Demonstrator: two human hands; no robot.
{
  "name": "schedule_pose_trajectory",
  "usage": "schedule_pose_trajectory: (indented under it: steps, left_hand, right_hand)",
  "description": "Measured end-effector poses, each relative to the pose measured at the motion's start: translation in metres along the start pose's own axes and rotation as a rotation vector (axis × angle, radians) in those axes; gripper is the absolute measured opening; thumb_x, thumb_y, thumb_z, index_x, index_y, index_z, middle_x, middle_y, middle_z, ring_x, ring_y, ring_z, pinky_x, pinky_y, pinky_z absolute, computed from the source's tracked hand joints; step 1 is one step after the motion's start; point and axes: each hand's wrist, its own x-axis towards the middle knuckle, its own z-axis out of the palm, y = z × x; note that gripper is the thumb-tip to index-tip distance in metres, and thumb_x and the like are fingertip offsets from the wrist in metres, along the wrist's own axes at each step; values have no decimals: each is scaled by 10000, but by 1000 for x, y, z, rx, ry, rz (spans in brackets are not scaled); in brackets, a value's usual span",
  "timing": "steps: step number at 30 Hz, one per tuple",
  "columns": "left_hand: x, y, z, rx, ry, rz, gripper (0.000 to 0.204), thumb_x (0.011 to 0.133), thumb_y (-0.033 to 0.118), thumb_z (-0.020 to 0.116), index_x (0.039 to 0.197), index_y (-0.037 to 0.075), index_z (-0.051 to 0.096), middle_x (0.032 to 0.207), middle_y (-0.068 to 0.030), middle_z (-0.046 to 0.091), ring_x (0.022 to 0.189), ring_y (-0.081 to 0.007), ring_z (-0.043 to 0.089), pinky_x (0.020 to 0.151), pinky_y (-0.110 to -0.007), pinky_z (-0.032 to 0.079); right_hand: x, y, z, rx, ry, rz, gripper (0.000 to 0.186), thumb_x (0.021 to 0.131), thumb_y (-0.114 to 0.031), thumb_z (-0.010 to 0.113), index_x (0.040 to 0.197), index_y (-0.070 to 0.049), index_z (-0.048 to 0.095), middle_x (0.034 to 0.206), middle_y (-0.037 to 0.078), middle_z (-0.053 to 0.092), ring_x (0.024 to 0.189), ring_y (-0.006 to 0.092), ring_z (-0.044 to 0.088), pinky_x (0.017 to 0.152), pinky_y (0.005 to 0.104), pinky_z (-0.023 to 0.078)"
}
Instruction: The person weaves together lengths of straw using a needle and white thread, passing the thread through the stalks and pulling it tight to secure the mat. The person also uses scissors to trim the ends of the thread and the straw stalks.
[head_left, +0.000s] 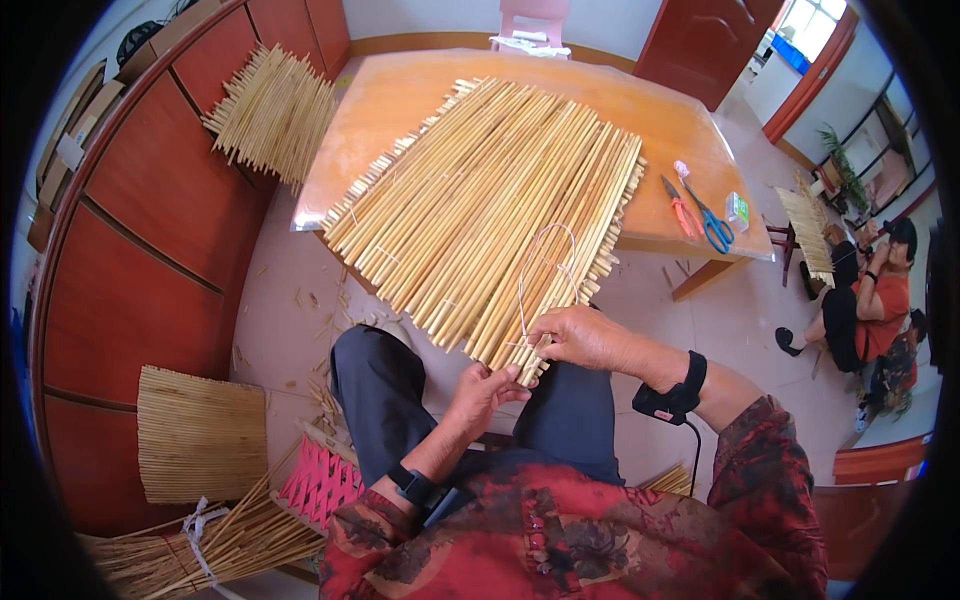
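A large mat of straw-coloured stalks (pixel 480 190) lies on the table and slants down over its near edge toward my lap. Rows of thin stitching cross it near its lower end. My left hand (pixel 478 400) is closed on the near right corner of the mat, thumb on top of the stalk ends. Just above it, my right hand (pixel 580 338) pinches at the stitching by the same corner, fingertips together. A pale thread (pixel 551 226) loops up from these fingertips and lies across the stalks. Whether a needle is in the fingers cannot be seen.
On the orange table (pixel 390 90) at right lie red-handled pliers (pixel 682 208), blue scissors (pixel 714 226) and a small box (pixel 737 211). Stalk bundles (pixel 270 115) and a finished-looking mat (pixel 200 435) stand by red cabinets at left. Another person (pixel 880 310) sits far right.
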Motion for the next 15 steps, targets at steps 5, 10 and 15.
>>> schedule_pose_trajectory:
  steps: [5, 10, 15]
  left_hand:
    - [-2, -2, -1, -82, 27, 43, 289, 853, 124, 546, 1082, -48, 504, 947, -134, 624, 833, -217, 635, 721, -313, 517]
    - [-5, 3, 5, -88, 22, 53, 287, 845, 115, 560, 1063, -63, 507, 941, -136, 623, 839, -213, 632, 720, -312, 518]
    - [2, -9, -4, -40, 48, 18, 321, 813, 92, 610, 1073, -64, 507, 960, -126, 616, 868, -202, 619, 710, -306, 518]
  right_hand:
    - [-10, -4, 16, -175, 88, -90, 163, 715, -132, 597, 830, -34, 536, 781, 124, 575, 752, 312, 588, 630, 407, 472]
    - [-15, -6, 16, -349, 107, -158, 156, 714, -108, 577, 808, -17, 491, 752, 138, 529, 729, 336, 568, 614, 408, 472]
    - [-18, -7, 16, -183, 106, -163, 115, 711, -80, 563, 772, -14, 491, 735, 143, 526, 717, 333, 563, 589, 406, 471]
